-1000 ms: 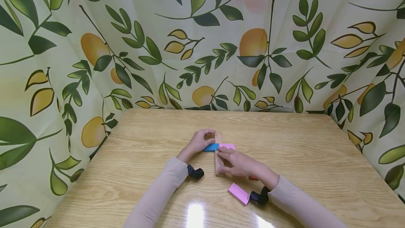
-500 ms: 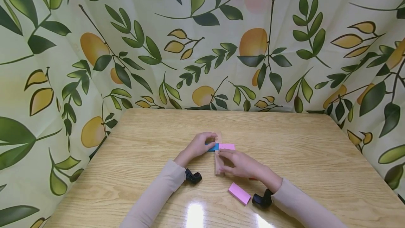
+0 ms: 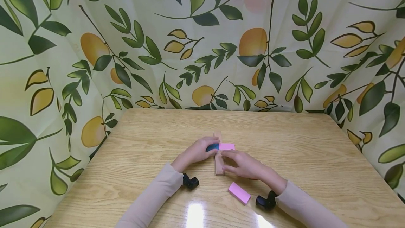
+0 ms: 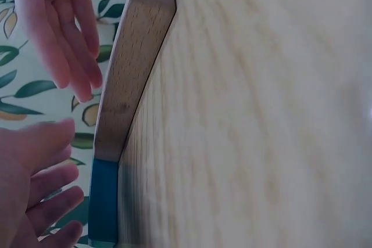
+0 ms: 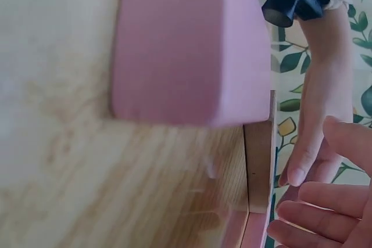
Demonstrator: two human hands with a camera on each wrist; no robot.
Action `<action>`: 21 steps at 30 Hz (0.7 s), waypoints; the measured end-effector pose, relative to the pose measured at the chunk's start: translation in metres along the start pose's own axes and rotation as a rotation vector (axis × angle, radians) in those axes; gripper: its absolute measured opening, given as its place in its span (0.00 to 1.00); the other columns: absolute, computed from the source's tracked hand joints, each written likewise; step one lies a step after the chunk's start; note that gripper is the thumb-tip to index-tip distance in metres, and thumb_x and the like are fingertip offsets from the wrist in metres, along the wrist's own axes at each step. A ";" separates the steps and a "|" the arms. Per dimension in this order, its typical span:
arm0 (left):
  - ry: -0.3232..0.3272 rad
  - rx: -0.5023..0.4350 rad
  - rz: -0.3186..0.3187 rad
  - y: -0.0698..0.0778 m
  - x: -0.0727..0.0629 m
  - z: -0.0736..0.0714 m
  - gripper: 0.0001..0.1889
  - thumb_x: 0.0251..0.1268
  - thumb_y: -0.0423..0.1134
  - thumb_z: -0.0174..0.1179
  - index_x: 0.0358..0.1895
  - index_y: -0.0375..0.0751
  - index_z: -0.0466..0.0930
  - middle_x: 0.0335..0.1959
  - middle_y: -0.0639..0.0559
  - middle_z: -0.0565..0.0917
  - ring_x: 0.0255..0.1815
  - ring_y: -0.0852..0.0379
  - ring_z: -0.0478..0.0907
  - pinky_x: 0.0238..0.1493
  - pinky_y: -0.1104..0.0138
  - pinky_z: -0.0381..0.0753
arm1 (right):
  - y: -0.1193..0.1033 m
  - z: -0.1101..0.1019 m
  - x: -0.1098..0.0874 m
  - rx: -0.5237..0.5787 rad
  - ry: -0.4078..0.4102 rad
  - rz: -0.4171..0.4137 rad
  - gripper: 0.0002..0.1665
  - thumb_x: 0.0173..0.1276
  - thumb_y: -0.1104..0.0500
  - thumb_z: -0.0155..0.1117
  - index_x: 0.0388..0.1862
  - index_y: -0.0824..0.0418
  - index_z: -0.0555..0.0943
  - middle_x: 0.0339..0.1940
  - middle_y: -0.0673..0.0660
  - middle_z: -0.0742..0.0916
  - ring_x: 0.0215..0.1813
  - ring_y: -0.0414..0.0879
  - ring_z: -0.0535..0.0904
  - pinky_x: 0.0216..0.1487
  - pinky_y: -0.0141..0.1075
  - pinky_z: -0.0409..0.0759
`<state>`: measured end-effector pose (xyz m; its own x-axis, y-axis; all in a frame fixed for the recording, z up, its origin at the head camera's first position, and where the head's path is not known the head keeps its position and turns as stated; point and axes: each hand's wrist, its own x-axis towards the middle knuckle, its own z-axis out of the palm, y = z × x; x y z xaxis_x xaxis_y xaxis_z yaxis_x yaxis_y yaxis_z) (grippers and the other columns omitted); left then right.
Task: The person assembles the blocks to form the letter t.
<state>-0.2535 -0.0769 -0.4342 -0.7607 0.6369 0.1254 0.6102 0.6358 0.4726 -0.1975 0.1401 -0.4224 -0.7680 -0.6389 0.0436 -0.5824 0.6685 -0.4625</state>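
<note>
Flat blocks meet in a cross on the table: a blue block (image 3: pixel 212 147) on the left, a pink block (image 3: pixel 226 146) on the right, one plain wooden block (image 3: pixel 219 166) at the near side and another wooden block (image 3: pixel 217 134) at the far side. My left hand (image 3: pixel 197 150) is over the blue block, fingers and thumb spread apart; contact is unclear. Relaxed fingers of my right hand (image 3: pixel 245 164) lie beside the near wooden block. In the left wrist view, both hands are loosely extended near the wooden block (image 4: pixel 131 74) and blue block (image 4: pixel 104 196).
A loose pink block (image 3: pixel 239 193) lies nearer me, left of the right wrist's black camera (image 3: pixel 265 201). Another black camera (image 3: pixel 191 181) is at the left wrist. A red block is mostly hidden by the right hand. Leaf-patterned cloth (image 3: pixel 202 45) hangs behind the wooden table (image 3: pixel 152 136).
My left hand shifts slightly nearer and right, its fingers now over more of the blue block. My right hand draws slightly right and away from the near wooden block.
</note>
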 end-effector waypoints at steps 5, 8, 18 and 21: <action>-0.040 0.008 0.025 0.004 -0.005 -0.002 0.25 0.69 0.44 0.56 0.66 0.37 0.71 0.69 0.43 0.72 0.73 0.45 0.67 0.75 0.54 0.65 | 0.001 -0.002 -0.004 -0.003 0.018 -0.015 0.31 0.70 0.50 0.59 0.66 0.65 0.72 0.64 0.63 0.80 0.66 0.58 0.76 0.66 0.53 0.76; -0.064 0.022 0.026 0.006 -0.007 -0.002 0.26 0.70 0.45 0.56 0.67 0.39 0.70 0.71 0.44 0.71 0.74 0.46 0.66 0.76 0.55 0.64 | 0.002 -0.004 -0.007 0.007 0.019 0.003 0.31 0.70 0.49 0.59 0.66 0.66 0.72 0.64 0.64 0.80 0.66 0.59 0.76 0.65 0.54 0.76; -0.125 0.120 0.037 0.010 -0.012 -0.001 0.27 0.70 0.49 0.56 0.68 0.42 0.70 0.73 0.47 0.68 0.75 0.48 0.63 0.77 0.56 0.63 | 0.003 -0.004 -0.012 0.017 0.065 0.033 0.30 0.69 0.51 0.61 0.65 0.66 0.73 0.63 0.65 0.80 0.66 0.61 0.76 0.65 0.55 0.75; -0.138 0.128 0.037 0.012 -0.013 -0.002 0.28 0.69 0.50 0.56 0.68 0.43 0.69 0.74 0.48 0.67 0.76 0.48 0.63 0.77 0.57 0.62 | 0.003 -0.005 -0.014 0.030 0.071 0.048 0.30 0.69 0.51 0.60 0.65 0.65 0.73 0.64 0.66 0.80 0.66 0.61 0.76 0.65 0.55 0.75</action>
<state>-0.2368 -0.0783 -0.4288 -0.7048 0.7092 0.0160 0.6673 0.6552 0.3541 -0.1899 0.1527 -0.4194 -0.8124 -0.5772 0.0831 -0.5372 0.6852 -0.4919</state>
